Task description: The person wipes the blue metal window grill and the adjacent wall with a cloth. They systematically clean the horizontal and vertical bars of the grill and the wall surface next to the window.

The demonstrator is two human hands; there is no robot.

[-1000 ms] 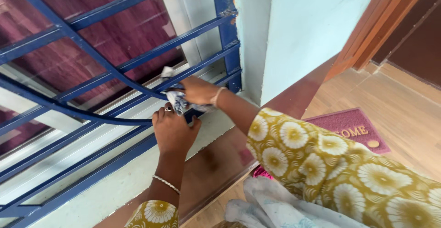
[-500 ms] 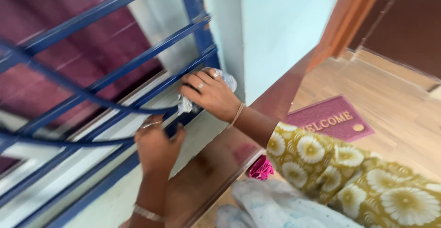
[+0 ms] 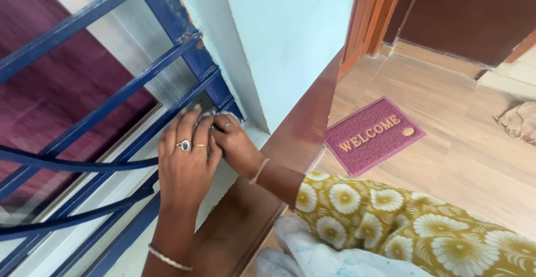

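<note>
Blue-painted metal window grille (image 3: 84, 120) fills the left of the view, and both hands are down at its lower corner by the pale wall (image 3: 279, 42). The left hand (image 3: 187, 162) lies flat, fingers spread, gripping nothing I can see; beside it the right hand (image 3: 234, 146) is curled over a barely visible white cloth (image 3: 215, 113). Wiping looks to have reached the corner. Further right, a maroon doormat (image 3: 374, 134).
</note>
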